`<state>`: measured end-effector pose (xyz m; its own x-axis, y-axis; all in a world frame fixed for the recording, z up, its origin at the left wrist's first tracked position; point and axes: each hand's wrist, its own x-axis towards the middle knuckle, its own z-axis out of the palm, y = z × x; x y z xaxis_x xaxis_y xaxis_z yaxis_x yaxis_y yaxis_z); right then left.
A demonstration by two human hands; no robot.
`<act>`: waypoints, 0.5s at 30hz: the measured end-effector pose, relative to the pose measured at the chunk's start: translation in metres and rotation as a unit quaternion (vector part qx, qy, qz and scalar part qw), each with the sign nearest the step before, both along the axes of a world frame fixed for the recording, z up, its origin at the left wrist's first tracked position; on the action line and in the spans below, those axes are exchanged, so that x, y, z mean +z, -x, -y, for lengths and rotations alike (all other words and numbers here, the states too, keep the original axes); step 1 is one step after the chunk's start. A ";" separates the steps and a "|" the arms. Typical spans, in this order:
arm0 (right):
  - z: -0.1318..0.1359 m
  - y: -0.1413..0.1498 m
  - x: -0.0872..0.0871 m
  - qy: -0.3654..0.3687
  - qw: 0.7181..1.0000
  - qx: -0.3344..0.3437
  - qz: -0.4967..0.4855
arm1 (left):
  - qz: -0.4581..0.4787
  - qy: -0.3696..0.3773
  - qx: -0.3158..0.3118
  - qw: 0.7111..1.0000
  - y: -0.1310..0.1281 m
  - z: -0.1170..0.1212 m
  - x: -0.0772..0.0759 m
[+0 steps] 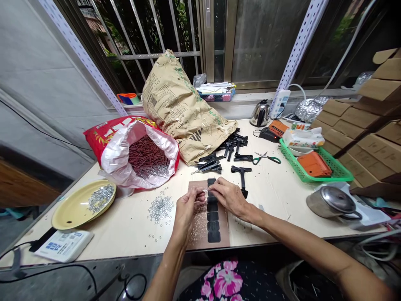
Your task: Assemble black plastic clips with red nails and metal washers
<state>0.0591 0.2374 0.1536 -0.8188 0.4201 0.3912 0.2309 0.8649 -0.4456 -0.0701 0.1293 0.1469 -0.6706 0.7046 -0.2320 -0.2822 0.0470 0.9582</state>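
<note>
Over a brown board (224, 236), my left hand (188, 207) and my right hand (232, 198) meet with fingertips pinched. Between them shows a thin silvery pin-like piece (205, 190), too small to make out fully; both hands seem to grip it. Beneath runs a row of black rounded squares (214, 237), its upper part partly covered by my right hand. Pale small bits lie on the board below my left hand. Left of it is a pile of small clear or silvery rings (160, 208). A black plastic T-shaped part (242, 170) lies just beyond my right hand.
A red sack (103, 136) of brown rods and a paper sack (175, 113) stand behind, black parts (236, 140) spilling out. Left lie a yellow plate (67, 209) and white box (64, 246); right, scissors (266, 156), a green basket (340, 171), metal mug (330, 202) and cartons (369, 159).
</note>
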 end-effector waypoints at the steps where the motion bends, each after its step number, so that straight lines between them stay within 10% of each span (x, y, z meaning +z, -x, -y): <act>1: -0.005 -0.002 -0.003 0.002 1.000 0.005 0.001 | -0.074 0.026 0.000 0.997 0.001 0.002 -0.002; 7: -0.044 -0.002 -0.029 -0.052 0.997 -0.041 0.046 | -0.549 0.137 -0.057 0.822 0.006 0.019 -0.034; 15: -0.029 -0.014 -0.044 -0.132 0.968 0.208 0.039 | -0.644 0.196 -0.118 0.730 0.005 0.028 -0.084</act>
<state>0.0734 0.2662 0.1091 -0.9273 -0.0585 0.3697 -0.1376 0.9719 -0.1912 -0.0756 0.1014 0.0625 -0.3805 0.8848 0.2689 0.9013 0.2897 0.3220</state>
